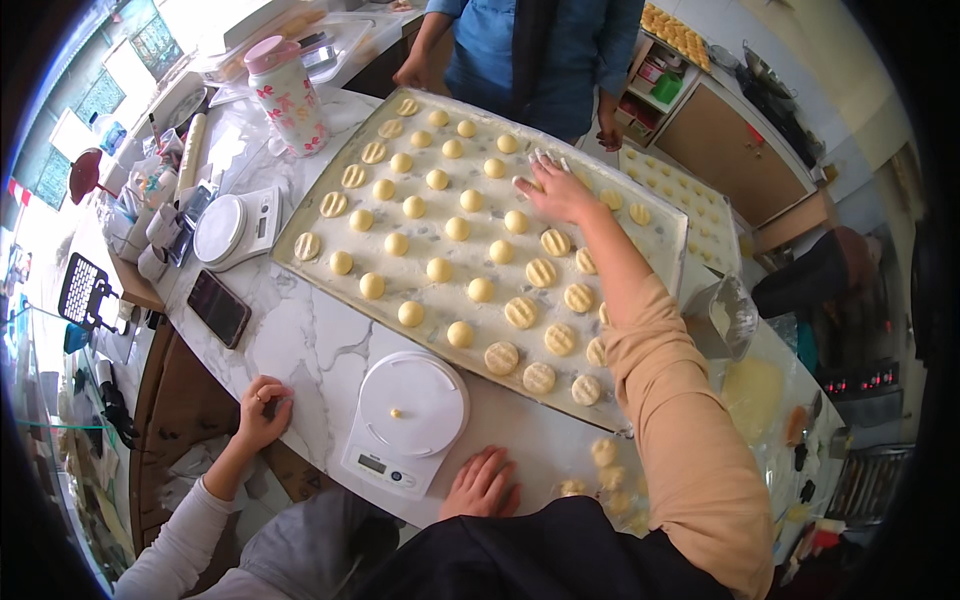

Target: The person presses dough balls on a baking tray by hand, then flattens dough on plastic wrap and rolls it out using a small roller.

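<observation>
My right hand (548,188), its spread fingertips dusted white, reaches over a large floured metal tray (330,285) onto a dough piece near the far right part. Rows of round pale dough balls (439,269) fill the middle, with flattened ridged rounds (520,311) along the sides. My left hand (480,485) rests with fingers apart on the counter below the tray, beside a white digital scale (405,410) that carries a tiny dough bit. Loose dough lumps (605,452) lie under the tray's near right corner.
A co-worker in blue (500,40) grips the tray's far edge; another person's white-sleeved hand (265,410) rests at left. A second scale (230,230), phone (218,308) and bottle (285,100) are on the marble counter. Another tray (715,240) and a steel bowl (715,320) sit at right.
</observation>
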`<action>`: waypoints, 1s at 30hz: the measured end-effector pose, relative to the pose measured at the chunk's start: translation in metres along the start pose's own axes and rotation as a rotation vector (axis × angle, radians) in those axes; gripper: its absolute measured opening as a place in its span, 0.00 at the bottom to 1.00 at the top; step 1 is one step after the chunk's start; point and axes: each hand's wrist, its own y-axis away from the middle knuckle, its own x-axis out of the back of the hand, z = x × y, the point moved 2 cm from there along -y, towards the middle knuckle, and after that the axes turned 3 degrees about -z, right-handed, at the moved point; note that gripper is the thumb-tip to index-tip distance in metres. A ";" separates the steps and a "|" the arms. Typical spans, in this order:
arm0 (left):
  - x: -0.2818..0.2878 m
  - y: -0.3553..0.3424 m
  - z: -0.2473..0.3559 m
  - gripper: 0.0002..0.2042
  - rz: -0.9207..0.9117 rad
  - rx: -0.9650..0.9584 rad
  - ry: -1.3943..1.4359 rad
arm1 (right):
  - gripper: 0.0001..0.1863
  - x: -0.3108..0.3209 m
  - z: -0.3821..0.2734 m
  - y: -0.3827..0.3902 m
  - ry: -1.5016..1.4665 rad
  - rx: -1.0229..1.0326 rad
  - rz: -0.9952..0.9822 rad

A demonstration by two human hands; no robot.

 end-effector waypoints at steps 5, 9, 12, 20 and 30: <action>0.005 -0.001 0.000 0.18 -0.013 0.022 0.009 | 0.47 0.012 -0.014 0.015 -0.124 0.008 0.034; 0.004 -0.004 0.003 0.18 -0.008 0.015 0.032 | 0.45 -0.012 -0.026 0.042 0.062 0.120 0.020; 0.007 -0.003 0.006 0.17 -0.016 0.026 0.028 | 0.44 -0.012 -0.030 0.044 0.113 0.109 -0.051; 0.010 0.001 0.008 0.16 -0.016 0.034 0.039 | 0.41 -0.030 -0.069 0.091 0.193 0.227 -0.060; 0.010 -0.001 0.004 0.15 0.024 -0.015 0.009 | 0.40 -0.026 -0.090 0.108 0.118 0.312 -0.137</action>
